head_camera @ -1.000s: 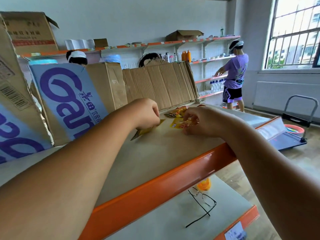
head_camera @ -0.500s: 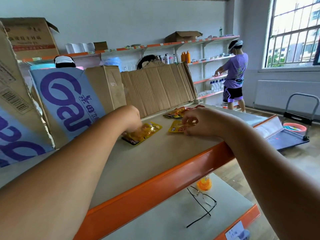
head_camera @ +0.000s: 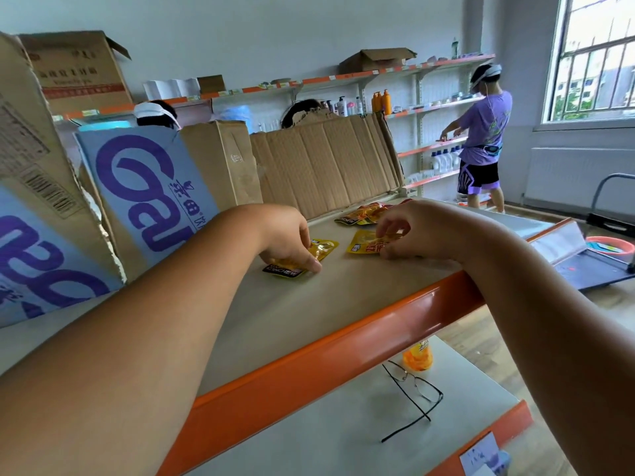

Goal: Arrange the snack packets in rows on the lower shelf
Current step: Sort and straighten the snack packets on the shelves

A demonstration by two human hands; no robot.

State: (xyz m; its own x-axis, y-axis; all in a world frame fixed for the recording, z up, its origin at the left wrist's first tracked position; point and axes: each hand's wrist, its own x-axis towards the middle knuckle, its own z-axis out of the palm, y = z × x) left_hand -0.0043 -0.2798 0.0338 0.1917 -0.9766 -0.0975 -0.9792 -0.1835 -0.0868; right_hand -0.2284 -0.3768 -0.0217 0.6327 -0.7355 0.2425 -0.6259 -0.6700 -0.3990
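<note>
Frame centre, mid-placement: fingers of the left hand [head_camera: 288, 239] gripped a yellow packet [head_camera: 323, 248] on the shelf [head_camera: 292, 314]; the right hand [head_camera: 415, 231] pinched a second packet [head_camera: 363, 242]. Aligning them seemed next.

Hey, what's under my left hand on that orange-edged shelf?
A yellow snack packet with a black label band lies on the shelf, held by the left hand. The hand covers its middle, so the rest of the print is hidden.

Snack packets [head_camera: 360, 242] are yellow with black bands, the shelf [head_camera: 309, 304] beige edged orange, the carton [head_camera: 144, 187] pale blue lettered purple.
</note>
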